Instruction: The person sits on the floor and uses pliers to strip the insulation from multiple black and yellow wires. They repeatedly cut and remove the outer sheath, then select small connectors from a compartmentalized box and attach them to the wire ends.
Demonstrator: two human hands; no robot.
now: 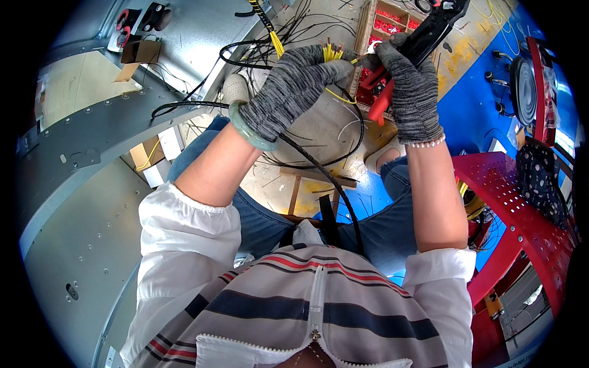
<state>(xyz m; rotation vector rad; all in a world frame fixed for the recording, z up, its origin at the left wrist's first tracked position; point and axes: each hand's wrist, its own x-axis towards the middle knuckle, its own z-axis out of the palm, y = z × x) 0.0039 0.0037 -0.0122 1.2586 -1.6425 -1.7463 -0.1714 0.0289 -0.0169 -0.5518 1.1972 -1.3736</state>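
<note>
My left hand [294,89], in a grey knit glove, is closed around a bundle of yellow wires [332,53] whose ends stick up past the fingers. Black-sheathed cable [319,168] trails from below that hand toward my lap. My right hand [412,95], gloved alike, grips crimping pliers [437,34] with a black head pointing up and right and red handles under the palm. Its fingertips meet the end of one wire beside the bundle; whether a terminal sits there is too small to tell.
A wooden compartment box [366,27] holds small red pieces just beyond my hands. Grey metal cabinet panels [92,147] stand at the left, with a cardboard box [140,54] on one. A red perforated metal frame [491,184] is at the right. Loose black cables [307,27] lie ahead.
</note>
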